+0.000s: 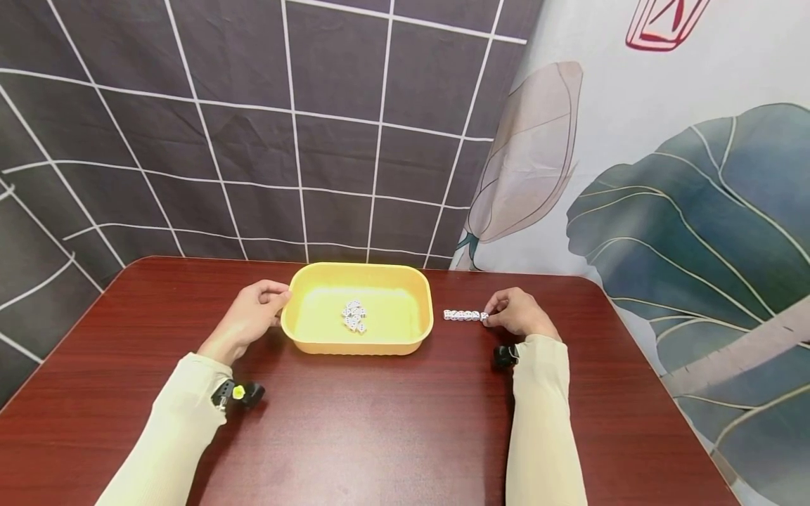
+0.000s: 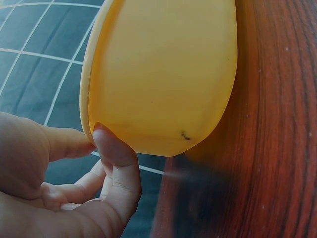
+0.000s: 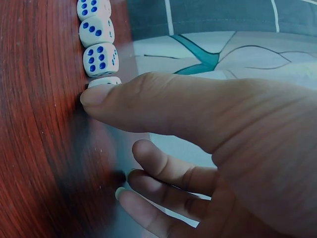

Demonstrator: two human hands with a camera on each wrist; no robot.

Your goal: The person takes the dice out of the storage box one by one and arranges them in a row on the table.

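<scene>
A yellow plastic basin [image 1: 354,348] stands on the table, with a small cluster of white dice [image 1: 354,318] on its floor. My left hand [image 1: 247,316] pinches its left rim between thumb and finger, which the left wrist view shows up close. To the right of the basin runs a straight row of white dice [image 1: 462,315] with blue pips. At the row's right end my right hand [image 1: 524,314] pinches the last die [image 3: 105,81], mostly hidden by the thumb in the right wrist view. The other fingers of that hand are loosely curled.
The dark red wooden table [image 1: 354,429] ends at a back edge just behind the basin. A grey cloth with white grid lines [image 1: 240,140] and a leaf-patterned cloth [image 1: 696,211] hang behind. Each wrist carries a small black camera [image 1: 505,356].
</scene>
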